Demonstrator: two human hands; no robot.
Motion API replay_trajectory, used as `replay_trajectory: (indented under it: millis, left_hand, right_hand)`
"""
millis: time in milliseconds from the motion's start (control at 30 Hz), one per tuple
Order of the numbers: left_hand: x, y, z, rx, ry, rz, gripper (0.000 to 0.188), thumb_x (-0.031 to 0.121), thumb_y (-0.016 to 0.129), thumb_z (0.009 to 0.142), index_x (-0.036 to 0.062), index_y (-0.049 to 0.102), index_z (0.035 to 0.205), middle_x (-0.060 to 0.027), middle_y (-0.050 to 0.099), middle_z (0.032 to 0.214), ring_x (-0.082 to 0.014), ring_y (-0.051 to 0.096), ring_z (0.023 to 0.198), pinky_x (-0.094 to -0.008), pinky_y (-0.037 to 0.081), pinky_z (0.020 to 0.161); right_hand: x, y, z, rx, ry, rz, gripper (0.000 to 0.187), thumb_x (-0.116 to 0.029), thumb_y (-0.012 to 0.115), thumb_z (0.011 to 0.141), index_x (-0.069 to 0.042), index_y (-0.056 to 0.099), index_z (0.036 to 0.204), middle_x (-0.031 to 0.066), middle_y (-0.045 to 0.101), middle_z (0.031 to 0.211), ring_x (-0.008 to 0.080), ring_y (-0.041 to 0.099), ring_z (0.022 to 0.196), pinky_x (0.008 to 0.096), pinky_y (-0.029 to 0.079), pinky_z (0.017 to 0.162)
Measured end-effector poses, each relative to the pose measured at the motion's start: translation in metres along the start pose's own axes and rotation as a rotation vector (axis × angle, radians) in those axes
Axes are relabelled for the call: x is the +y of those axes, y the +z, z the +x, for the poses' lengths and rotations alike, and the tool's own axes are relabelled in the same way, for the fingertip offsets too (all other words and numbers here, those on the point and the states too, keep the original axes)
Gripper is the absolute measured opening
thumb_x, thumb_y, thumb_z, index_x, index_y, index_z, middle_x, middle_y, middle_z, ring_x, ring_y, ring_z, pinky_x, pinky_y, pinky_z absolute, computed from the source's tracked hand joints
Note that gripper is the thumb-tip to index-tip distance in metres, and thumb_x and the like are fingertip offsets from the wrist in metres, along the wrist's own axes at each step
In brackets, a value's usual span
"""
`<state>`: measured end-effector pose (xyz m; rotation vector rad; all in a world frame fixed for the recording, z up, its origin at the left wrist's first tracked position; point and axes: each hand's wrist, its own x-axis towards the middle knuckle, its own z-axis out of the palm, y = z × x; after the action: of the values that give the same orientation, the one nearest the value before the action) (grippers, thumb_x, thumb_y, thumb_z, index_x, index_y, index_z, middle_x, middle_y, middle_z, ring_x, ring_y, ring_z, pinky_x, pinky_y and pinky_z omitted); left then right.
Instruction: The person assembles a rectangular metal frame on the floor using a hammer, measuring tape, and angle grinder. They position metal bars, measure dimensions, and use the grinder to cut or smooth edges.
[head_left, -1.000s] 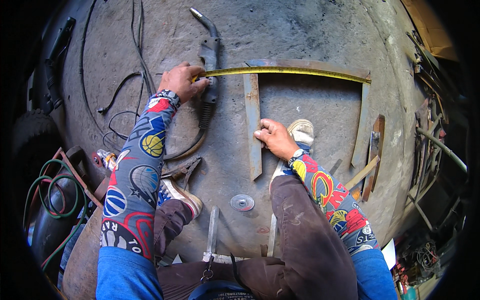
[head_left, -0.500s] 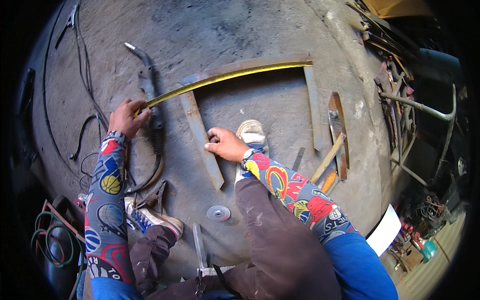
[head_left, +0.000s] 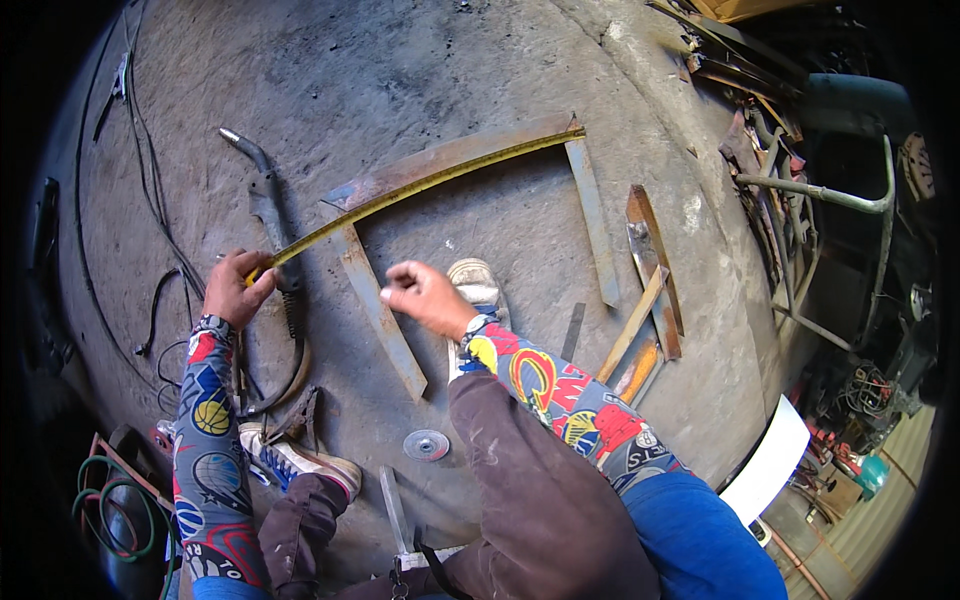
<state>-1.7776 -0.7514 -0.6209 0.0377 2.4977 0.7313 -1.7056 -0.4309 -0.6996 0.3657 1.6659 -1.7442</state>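
Observation:
My left hand (head_left: 238, 288) is closed around a tape measure (head_left: 440, 175). Its yellow blade runs out rightward along a rusty angle-iron bar (head_left: 450, 148) and reaches that bar's far right corner. Two shorter flat steel bars extend toward me from the long bar, a left one (head_left: 382, 318) and a right one (head_left: 594, 225); together they form a three-sided frame on the floor. My right hand (head_left: 432, 300) hovers just right of the left bar, slightly blurred, with fingers loosely bent and nothing visible in them.
A welding torch (head_left: 268, 205) lies beside my left hand, its cable curving toward a ground clamp (head_left: 300, 418). A grinding disc (head_left: 426, 445) sits between my shoes. Rusty angle pieces (head_left: 655, 270) and a wooden strip (head_left: 632, 325) lie right, near a scrap-metal pile (head_left: 770, 170).
My right hand has come off the left bar and lifted, its fingers loosening. My left hand still grips the tape measure. The whole view has shifted slightly.

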Motion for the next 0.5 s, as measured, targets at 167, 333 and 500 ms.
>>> replay_trajectory:
  millis: [167, 333, 500]
  left_hand:
    - [-0.002, 0.006, -0.010, -0.023, 0.013, -0.018, 0.038, 0.033, 0.069, 0.086, 0.0014, 0.075, 0.106, -0.0170, 0.066, 0.092, -0.0328, 0.067, 0.085, -0.0419, 0.052, 0.079]
    - [0.003, 0.003, -0.018, -0.050, -0.013, -0.074, 0.043, 0.036, 0.069, 0.085, 0.0032, 0.076, 0.111, -0.0196, 0.069, 0.096, -0.0359, 0.069, 0.089, -0.0421, 0.055, 0.082]
    - [0.027, 0.007, -0.022, -0.150, -0.018, -0.238, 0.052, 0.037, 0.071, 0.087, 0.0035, 0.069, 0.127, -0.0233, 0.071, 0.118, -0.0346, 0.069, 0.109, -0.0415, 0.053, 0.095]
  right_hand:
    - [-0.047, -0.052, 0.024, 0.276, -0.126, 0.332, 0.048, -0.041, 0.071, 0.097, -0.003, 0.059, 0.123, 0.0105, 0.068, 0.107, 0.0137, 0.068, 0.080, 0.0258, 0.055, 0.062]
    - [-0.083, -0.081, 0.047, 0.507, -0.058, 0.588, 0.025, -0.033, 0.068, 0.101, -0.010, 0.060, 0.101, 0.0022, 0.063, 0.085, 0.0144, 0.068, 0.066, 0.0263, 0.054, 0.054]
    - [-0.086, -0.047, 0.039, 0.306, -0.058, 0.436, 0.022, -0.027, 0.069, 0.100, -0.005, 0.064, 0.100, 0.0042, 0.069, 0.083, 0.0137, 0.070, 0.067, 0.0263, 0.055, 0.057]
